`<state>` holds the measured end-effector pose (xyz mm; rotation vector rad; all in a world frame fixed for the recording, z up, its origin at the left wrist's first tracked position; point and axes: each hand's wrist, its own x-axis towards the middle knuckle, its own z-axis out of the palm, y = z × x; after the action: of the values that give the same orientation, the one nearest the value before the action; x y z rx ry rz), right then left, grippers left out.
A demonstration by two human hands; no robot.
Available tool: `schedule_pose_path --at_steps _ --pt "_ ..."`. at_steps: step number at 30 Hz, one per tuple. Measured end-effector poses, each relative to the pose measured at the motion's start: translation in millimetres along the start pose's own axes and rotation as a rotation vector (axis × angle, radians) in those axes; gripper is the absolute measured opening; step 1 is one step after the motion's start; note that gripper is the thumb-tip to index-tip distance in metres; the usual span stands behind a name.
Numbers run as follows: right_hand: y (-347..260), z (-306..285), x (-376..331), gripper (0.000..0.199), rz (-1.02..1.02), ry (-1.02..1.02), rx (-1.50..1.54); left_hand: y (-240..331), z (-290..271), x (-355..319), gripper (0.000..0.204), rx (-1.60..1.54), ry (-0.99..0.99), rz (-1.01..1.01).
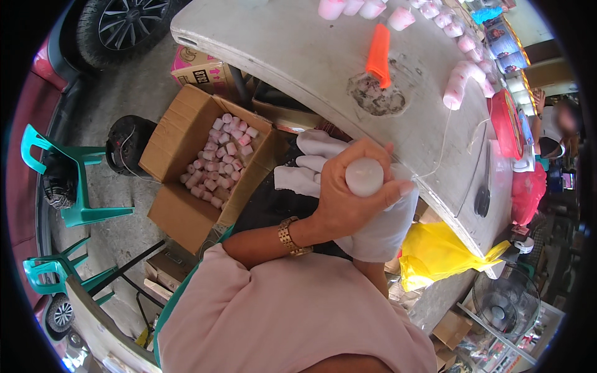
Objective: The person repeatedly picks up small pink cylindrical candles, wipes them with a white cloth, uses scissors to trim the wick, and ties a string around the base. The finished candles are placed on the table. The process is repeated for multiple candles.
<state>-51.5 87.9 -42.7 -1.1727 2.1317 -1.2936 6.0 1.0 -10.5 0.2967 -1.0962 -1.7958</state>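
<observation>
"Viewing the head camera, what does the left hand (pixel 348 189) hold?"

"A pale, round-ended piece (pixel 364 177), seen end-on. The fingers are curled closely about it, thumb along one side; a gold-coloured wristband (pixel 288 238) encircles the wrist. The piece is in the hand, near the edge of the bench (pixel 273 46)."

"And the right hand?"

"The right forearm (pixel 374 275) rises toward a white cloth (pixel 376 235) just below the left hand. The fingers are hidden there, so one cannot tell whether they are wide or narrow. Further white fabric (pixel 297 181) appears at the left hand's other side."

"What does the bench carry?"

"An orange tapered object (pixel 378 57) lies with its lower end on a rough, worn patch (pixel 384 99). Pink-and-white rolls (pixel 456 86) are set along the far side; a thin string (pixel 443 149) runs from near them toward the left hand. A red round container (pixel 509 124) stands near the right edge, and dark-handled scissors (pixel 482 201) lie nearer the person."

"What surrounds it?"

"To the left, an open cardboard box (pixel 171 140) on the floor (pixel 81 239) contains many small pink-and-white cylinders (pixel 222 156). A green plastic chair (pixel 86 216) is farther left. A yellow plastic bag (pixel 432 253) hangs beside the bench at right, near a fan (pixel 502 304)."
</observation>
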Motion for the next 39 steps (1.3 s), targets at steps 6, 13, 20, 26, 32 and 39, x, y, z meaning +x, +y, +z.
schedule_pose_path --at_steps 6,13,20,26,32,39 --pt "-14.1 -10.6 2.4 0.043 -0.114 0.122 -0.151 0.9 -4.2 1.6 0.021 0.011 -0.029 -0.035" --pt "-26.0 -7.0 8.6 0.034 -0.087 0.228 0.035 4.2 -2.4 2.0 0.021 0.017 -0.041 -0.094" --pt "-41.3 -16.8 12.6 0.024 -0.169 0.251 -0.152 0.7 -4.5 0.0 0.022 0.04 -0.076 -0.138" --pt "-41.6 -18.7 18.1 0.019 -0.248 0.257 -0.19 0.1 -5.7 -1.0 0.02 0.034 -0.086 -0.138" --pt "-27.4 -14.8 17.7 0.016 -0.224 0.258 -0.002 3.1 -7.3 2.1 0.024 0.068 -0.107 -0.217" --pt "-18.0 -11.1 13.1 0.016 -0.144 0.225 0.125 3.4 -10.4 3.7 0.022 0.048 -0.095 -0.276"
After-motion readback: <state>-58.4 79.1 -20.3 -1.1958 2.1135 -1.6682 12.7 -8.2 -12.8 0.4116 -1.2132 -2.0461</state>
